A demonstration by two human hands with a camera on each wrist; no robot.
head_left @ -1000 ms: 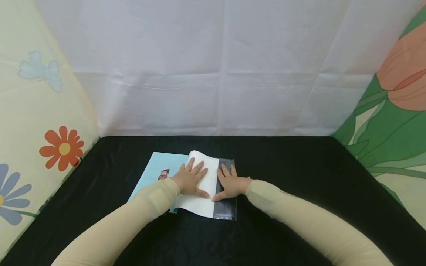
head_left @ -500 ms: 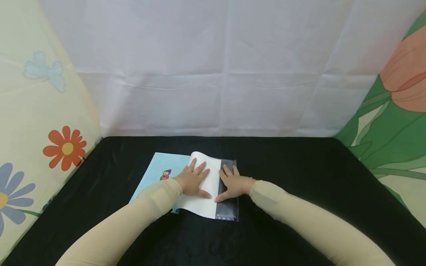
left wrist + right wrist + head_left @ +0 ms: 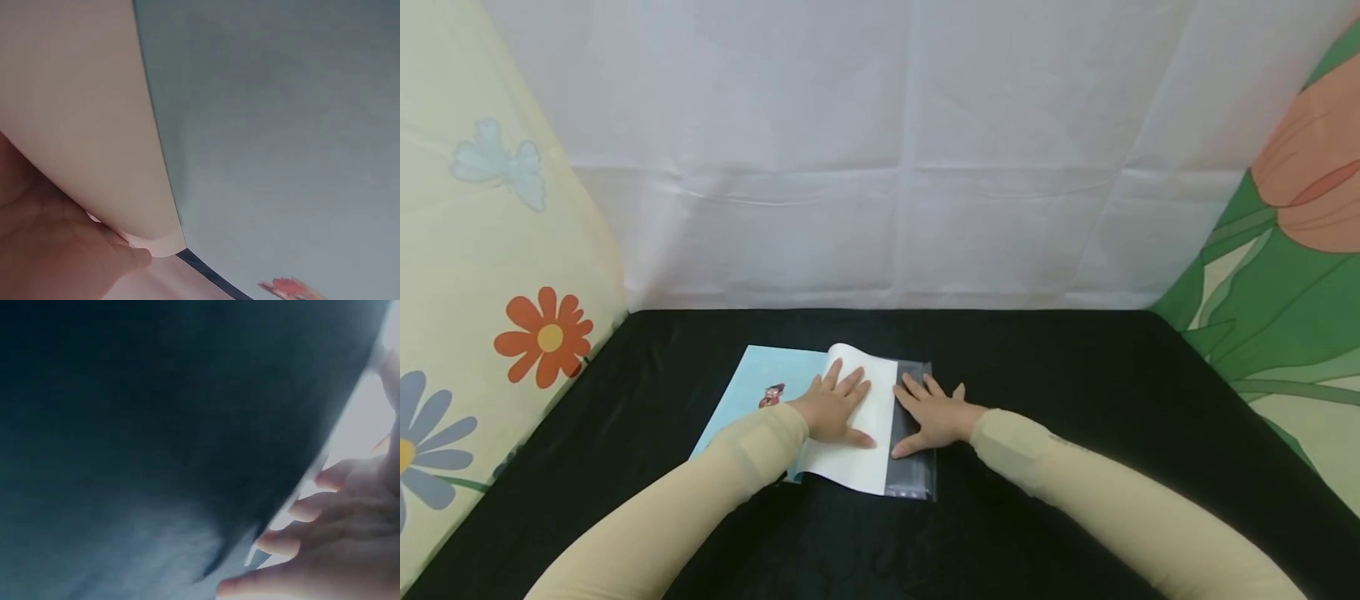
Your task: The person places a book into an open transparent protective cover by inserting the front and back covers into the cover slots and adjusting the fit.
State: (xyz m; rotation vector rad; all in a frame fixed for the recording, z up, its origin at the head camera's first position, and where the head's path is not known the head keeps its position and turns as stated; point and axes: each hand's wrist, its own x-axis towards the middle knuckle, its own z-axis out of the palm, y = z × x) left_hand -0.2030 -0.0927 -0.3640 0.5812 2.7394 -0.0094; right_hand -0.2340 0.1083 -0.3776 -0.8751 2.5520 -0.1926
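A light blue booklet [image 3: 782, 364] with a small cartoon figure lies on the black cloth in the head view. From its right part a white sheet [image 3: 857, 471] curves over, its far end bulging upward. My left hand [image 3: 833, 408] rests on this sheet with fingers spread. A clear plastic sleeve [image 3: 910, 477] extends beyond the sheet's right edge, and my right hand [image 3: 936, 415] lies across it, fingers spread and thumb near that edge. In the left wrist view, the curved sheet [image 3: 94, 106] rises over the left hand. The right wrist view shows the right fingers [image 3: 281, 544] by the plastic's edge.
A black cloth [image 3: 1060, 375] covers the table. White fabric [image 3: 887, 167] hangs behind it, with a flower-printed panel [image 3: 550, 250] at the left and a tulip-printed panel [image 3: 1292, 275] at the right.
My right hand has slid slightly to the right, its thumb drawing away from the white sheet's edge and its little finger now showing apart. The left hand stays put on the sheet.
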